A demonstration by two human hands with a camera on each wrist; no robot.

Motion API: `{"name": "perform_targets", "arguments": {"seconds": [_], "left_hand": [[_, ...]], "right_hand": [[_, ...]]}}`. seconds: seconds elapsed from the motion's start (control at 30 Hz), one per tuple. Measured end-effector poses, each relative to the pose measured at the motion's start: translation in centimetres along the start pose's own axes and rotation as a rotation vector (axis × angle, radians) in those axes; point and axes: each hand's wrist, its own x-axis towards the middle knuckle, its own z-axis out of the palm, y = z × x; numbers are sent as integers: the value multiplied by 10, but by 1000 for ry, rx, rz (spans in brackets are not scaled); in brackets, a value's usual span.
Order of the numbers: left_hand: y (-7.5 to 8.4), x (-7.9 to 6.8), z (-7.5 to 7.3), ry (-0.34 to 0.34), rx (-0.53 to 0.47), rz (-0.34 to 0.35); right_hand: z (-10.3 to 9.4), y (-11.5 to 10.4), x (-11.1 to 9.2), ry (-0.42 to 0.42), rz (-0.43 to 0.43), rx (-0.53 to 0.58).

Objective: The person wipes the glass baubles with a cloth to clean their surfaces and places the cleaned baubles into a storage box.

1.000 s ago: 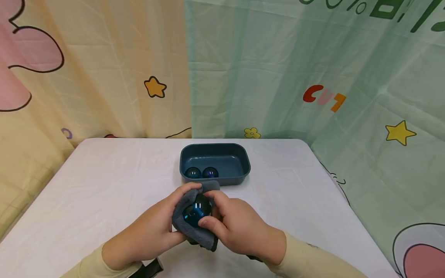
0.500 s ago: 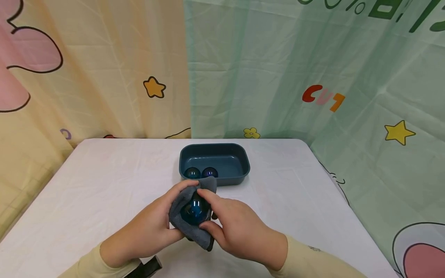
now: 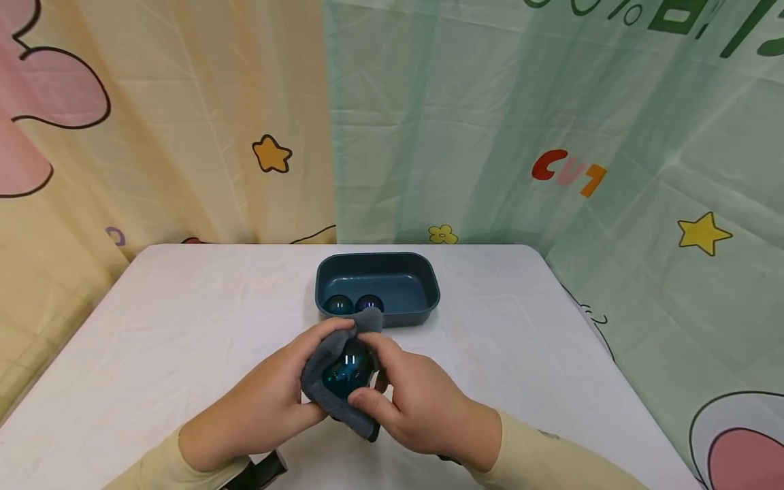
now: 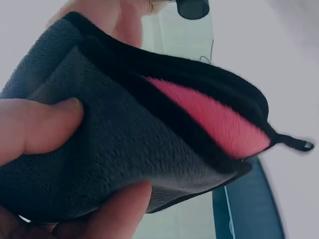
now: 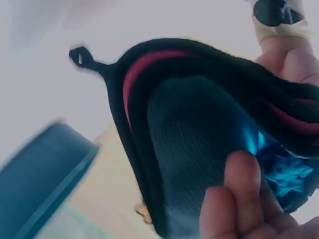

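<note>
In front of the tray, in the head view, my left hand [image 3: 266,398] holds a grey plush cloth [image 3: 314,381] with black edging, cupped round a shiny dark blue ball [image 3: 348,371]. The fingers and thumb of my right hand [image 3: 425,401] grip the ball from the right. A pink inner side of the cloth [image 4: 219,119] shows between its folds in the left wrist view, where the cloth hides the ball. From the right wrist, a bright blue pattern can be seen on the ball [image 5: 291,172], partly covered by cloth and fingers.
A dark teal tray [image 3: 422,314] stands just beyond the hands on a white-covered table [image 3: 202,306]. Two dark shiny balls lie in its front left part: a teal ball [image 3: 339,304] and a blue-violet ball [image 3: 369,303]. Printed curtains hang behind the table.
The ball has turned slightly within the cloth, its highlights shifting. Both hands moved a little left, then back right, and the right fingers changed their place on the ball. The tray stays put.
</note>
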Motion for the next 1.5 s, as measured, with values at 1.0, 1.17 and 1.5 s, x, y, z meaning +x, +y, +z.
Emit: {"name": "perform_targets", "arguments": {"seconds": [1.0, 1.17, 1.5], "left_hand": [[-5, 0, -1, 8, -86, -30], [0, 0, 1, -15, -59, -32], [-1, -2, 1, -32, -53, -33]], "right_hand": [[-2, -4, -2, 53, -184, -327], [-3, -6, -2, 77, -124, -283], [-1, -5, 0, 3, 28, -50]]}}
